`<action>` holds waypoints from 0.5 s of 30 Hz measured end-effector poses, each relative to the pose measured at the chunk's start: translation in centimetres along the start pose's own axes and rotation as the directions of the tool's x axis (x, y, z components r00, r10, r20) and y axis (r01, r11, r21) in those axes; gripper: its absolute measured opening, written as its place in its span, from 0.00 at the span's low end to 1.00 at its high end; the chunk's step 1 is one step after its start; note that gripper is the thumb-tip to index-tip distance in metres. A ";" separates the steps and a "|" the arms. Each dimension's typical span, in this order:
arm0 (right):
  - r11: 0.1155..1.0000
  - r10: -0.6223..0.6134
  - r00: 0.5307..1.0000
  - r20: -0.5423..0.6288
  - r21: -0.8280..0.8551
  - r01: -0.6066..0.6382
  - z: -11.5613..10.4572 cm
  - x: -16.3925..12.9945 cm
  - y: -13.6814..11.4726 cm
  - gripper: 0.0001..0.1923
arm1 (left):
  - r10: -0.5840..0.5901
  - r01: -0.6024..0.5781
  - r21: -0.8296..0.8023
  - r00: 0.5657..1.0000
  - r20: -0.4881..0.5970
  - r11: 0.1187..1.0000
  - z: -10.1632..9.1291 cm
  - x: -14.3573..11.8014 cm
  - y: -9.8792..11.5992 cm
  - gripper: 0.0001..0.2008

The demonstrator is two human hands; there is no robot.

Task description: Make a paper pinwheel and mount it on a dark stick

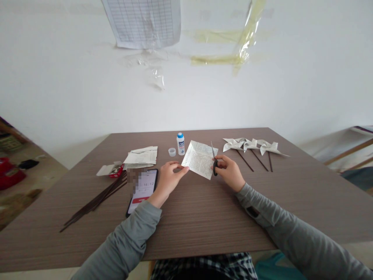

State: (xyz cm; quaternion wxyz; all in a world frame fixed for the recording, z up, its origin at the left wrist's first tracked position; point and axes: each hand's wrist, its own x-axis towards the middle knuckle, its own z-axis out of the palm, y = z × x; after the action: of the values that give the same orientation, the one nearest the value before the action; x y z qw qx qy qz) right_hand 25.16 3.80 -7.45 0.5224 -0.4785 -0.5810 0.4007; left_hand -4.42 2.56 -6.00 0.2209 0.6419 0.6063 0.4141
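**Printed paper square held between two hands**

Brown wood-grain worktop [204, 217] carries thin dark sticks [96, 200] and a black smartphone [142, 188]. The left hand [167, 181], its grip closed, pinches the printed white paper square [199, 158] by a corner. The right hand [230, 171] grips black-handled scissors [214, 161] at the square's right edge.

scissors [214, 160]: handles hidden inside the right hand [230, 172]
phone [142, 189]: its upper left part blurred over, one edge under the left hand [167, 181]
printed sheet [199, 158]: text too small to read
wall chart [142, 21]: top cut off by the picture's edge
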 end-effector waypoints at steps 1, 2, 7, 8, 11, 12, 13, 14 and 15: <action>1.000 0.009 1.000 0.005 0.010 -0.009 0.1 -0.1 0.0 0.23 | 0.017 -0.017 -0.015 1.000 0.005 1.000 0.1 -0.1 -0.1 0.08; 1.000 0.019 1.000 0.014 0.020 -0.019 0.3 -0.1 0.0 0.23 | 0.035 -0.035 -0.028 0.999 0.011 0.999 0.2 -0.2 -0.1 0.06; 0.998 0.046 0.997 0.054 0.036 -0.048 0.8 -0.5 0.2 0.24 | 0.064 -0.064 -0.015 0.998 0.010 0.998 0.7 -0.3 -0.3 0.02; 0.999 0.042 0.998 0.052 0.025 -0.044 0.8 -0.5 0.3 0.23 | 0.059 -0.059 -0.007 0.998 0.003 0.998 0.7 -0.2 -0.3 0.02; 0.999 0.031 0.999 0.027 -0.008 -0.031 0.7 -0.5 0.4 0.22 | 0.056 -0.056 0.002 0.998 -0.012 0.998 0.7 0.0 -0.4 0.03; 0.999 0.032 0.999 0.017 -0.009 -0.032 0.7 -0.5 0.4 0.22 | 0.058 -0.058 0.001 0.998 -0.013 0.998 0.7 0.0 -0.4 0.03; 0.999 0.037 0.999 0.010 -0.001 -0.037 0.7 -0.4 0.4 0.22 | 0.059 -0.059 0.000 0.998 -0.014 0.998 0.6 0.1 -0.4 0.03; 0.999 0.043 0.999 0.005 0.011 -0.043 0.7 -0.4 0.4 0.23 | 0.058 -0.058 -0.003 0.998 -0.014 0.998 0.6 0.1 -0.5 0.03; 0.998 0.051 0.999 0.003 0.025 -0.051 0.7 -0.3 0.4 0.23 | 0.056 -0.056 -0.006 0.998 -0.014 0.998 0.5 0.2 -0.5 0.03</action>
State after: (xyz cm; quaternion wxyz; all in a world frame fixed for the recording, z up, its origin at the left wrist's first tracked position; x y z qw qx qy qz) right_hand 24.57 3.58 -7.98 0.5173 -0.4858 -0.5643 0.4219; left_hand -4.29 2.91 -6.63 0.2073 0.6551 0.5882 0.4265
